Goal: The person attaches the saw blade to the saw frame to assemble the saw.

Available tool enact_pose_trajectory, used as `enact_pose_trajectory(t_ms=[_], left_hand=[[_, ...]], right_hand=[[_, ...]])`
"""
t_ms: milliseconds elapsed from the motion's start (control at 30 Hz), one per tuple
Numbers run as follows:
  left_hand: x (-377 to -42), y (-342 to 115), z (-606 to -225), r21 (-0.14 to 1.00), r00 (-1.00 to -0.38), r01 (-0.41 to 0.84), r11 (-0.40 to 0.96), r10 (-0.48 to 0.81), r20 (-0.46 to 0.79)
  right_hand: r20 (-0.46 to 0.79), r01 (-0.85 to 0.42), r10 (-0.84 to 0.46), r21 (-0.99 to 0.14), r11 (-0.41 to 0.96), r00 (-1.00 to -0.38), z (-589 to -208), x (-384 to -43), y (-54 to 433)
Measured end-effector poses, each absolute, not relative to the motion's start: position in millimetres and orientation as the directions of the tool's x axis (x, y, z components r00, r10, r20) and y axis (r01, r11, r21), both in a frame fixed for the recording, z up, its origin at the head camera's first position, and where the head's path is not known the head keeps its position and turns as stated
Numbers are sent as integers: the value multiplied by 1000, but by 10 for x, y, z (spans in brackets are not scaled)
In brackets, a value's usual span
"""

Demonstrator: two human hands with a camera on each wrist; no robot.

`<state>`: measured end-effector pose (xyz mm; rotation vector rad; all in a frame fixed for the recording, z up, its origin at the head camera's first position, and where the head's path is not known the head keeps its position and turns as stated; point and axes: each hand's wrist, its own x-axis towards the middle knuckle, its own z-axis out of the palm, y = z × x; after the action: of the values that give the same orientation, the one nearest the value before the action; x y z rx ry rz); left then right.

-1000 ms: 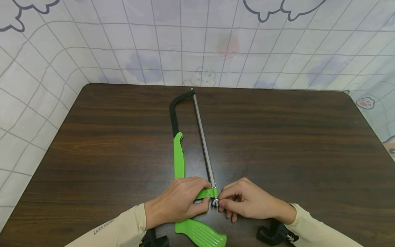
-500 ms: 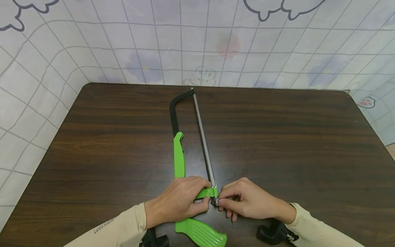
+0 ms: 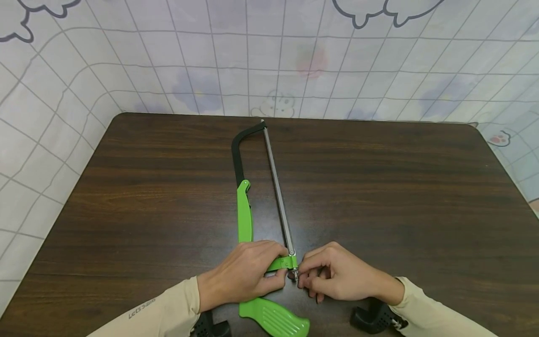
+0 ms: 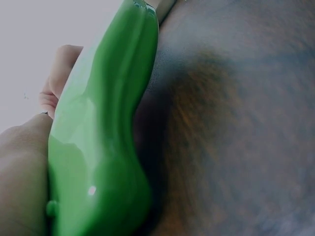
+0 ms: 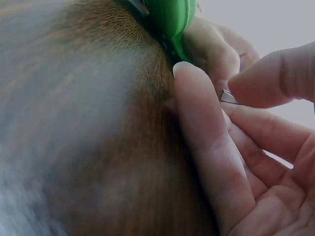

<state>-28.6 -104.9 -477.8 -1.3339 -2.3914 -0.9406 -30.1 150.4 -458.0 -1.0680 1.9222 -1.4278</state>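
Note:
A hacksaw with a green and black frame lies on the dark wooden table, its far end near the back edge. The silvery blade runs along its right side. My left hand grips the green frame near the handle, fingers and thumb about the short green arm at the blade's near end. Just below that arm sits a metal wing nut. At its right side my right hand pinches it with thumb and fingers; one wing shows by the thumb in the right wrist view.
The table stretches out around the saw, with a pale grid-patterned cloth behind it and at both sides. Black wrist devices, one at the left wrist and one at the right, sit close to the tabletop.
The wing nut has turned, its wings now at another angle. My right thumb and fingertips have shifted slightly against it. The left hand and the hacksaw have stayed in place.

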Motion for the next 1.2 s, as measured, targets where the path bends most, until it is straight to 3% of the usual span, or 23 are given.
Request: enact_pose_trajectory(t_ms=[500, 1200], left_hand=[[-278, -1049, -4789, 443, -579, 806, 392, 674, 458], [-267, -1048, -4774, 446, -597, 794, 413, 669, 442]], right_hand=[[35, -321, -761, -918, 232, -648, -4586, -241, 1434], [33, -290, -791, -939, 186, -611, -4576, -276, 1461]])
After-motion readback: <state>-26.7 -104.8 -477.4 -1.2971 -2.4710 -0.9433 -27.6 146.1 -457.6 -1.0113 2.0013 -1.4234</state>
